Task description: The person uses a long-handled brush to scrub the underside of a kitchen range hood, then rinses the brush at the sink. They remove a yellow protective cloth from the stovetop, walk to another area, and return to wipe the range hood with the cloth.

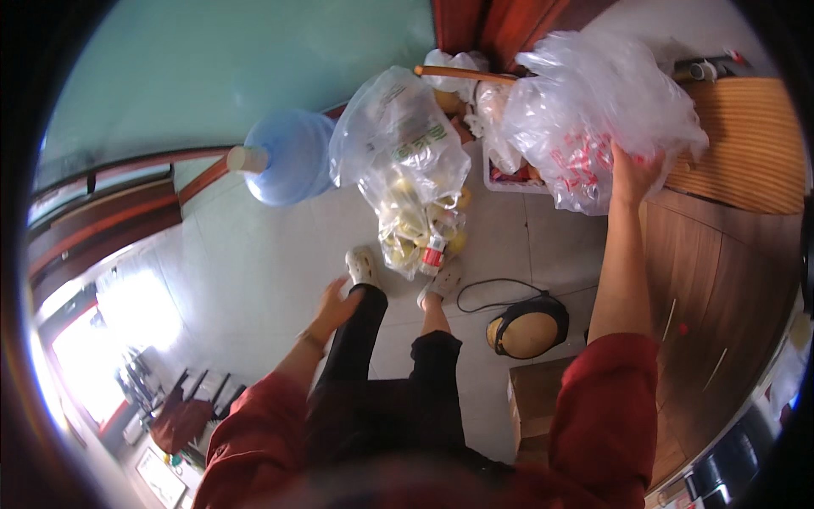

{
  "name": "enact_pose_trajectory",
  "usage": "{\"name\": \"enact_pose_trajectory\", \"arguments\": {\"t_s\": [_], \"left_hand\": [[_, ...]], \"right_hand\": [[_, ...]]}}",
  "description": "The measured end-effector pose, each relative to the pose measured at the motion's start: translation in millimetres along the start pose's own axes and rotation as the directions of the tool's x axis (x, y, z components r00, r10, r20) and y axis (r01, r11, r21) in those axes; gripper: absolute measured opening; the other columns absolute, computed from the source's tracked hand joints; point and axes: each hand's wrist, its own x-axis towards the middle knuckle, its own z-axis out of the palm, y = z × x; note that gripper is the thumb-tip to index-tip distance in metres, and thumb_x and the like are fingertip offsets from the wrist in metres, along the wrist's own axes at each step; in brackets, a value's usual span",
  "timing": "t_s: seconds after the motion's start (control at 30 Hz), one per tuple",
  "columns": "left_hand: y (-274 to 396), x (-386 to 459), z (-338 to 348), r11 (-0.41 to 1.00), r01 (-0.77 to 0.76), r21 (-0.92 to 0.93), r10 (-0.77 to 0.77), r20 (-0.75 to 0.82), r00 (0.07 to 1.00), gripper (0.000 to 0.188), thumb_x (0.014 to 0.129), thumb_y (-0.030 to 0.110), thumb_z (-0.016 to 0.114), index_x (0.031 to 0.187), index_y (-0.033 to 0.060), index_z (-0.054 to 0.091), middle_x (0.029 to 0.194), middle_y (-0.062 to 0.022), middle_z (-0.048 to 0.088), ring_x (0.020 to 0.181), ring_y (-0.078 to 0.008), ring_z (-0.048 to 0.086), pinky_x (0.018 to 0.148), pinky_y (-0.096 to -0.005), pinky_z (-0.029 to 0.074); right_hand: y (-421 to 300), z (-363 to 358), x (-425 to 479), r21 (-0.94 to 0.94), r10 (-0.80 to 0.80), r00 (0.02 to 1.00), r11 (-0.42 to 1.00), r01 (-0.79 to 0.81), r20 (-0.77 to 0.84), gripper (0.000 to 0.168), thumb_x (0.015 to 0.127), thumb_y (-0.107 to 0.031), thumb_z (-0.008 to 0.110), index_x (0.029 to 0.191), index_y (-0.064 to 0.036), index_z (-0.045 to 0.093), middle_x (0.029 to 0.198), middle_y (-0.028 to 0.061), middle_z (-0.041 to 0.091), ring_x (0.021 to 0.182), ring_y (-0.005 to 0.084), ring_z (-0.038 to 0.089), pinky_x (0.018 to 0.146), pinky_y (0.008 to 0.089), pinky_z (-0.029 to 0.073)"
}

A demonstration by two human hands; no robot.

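My right hand (634, 170) is on a large clear plastic bag (572, 121) with red print, at the upper right; its fingers are partly hidden by the plastic, so I cannot tell how firmly they hold it. My left hand (336, 305) hangs low beside my left knee with nothing in it, its fingers loosely apart. In front of my shoes stands a clear plastic bag (400, 133) with green print. Yellow-green round fruit (407, 223) shows through plastic below it, and a small item with a red and white label (433, 252) lies against the fruit near my right shoe.
A blue water-cooler bottle (289, 156) lies left of the bags. A white plastic basket (518, 184) holding bagged things is at the wall. A round tan object with a black strap (529, 327) and a cardboard box (537, 394) are on the floor. A wooden cabinet (693, 305) stands on the right.
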Motion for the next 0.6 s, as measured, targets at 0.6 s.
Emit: {"name": "enact_pose_trajectory", "arguments": {"t_s": [0.6], "left_hand": [[-317.7,-308.7,-61.6,0.817,0.56,-0.139,-0.575,-0.116,0.81,0.046,0.067,0.023,0.063,0.108,0.0045,0.053,0.116,-0.0208,0.045,0.113,-0.0344,0.039,0.096,-0.039,0.034]], "right_hand": [[-115.9,-153.7,-281.9,-0.28,0.578,0.719,0.816,-0.506,0.385,0.07,0.077,-0.017,0.058,0.134,0.001,0.022,0.141,0.0152,0.021,0.129,0.0254,0.023,0.103,0.0353,0.022]]}}
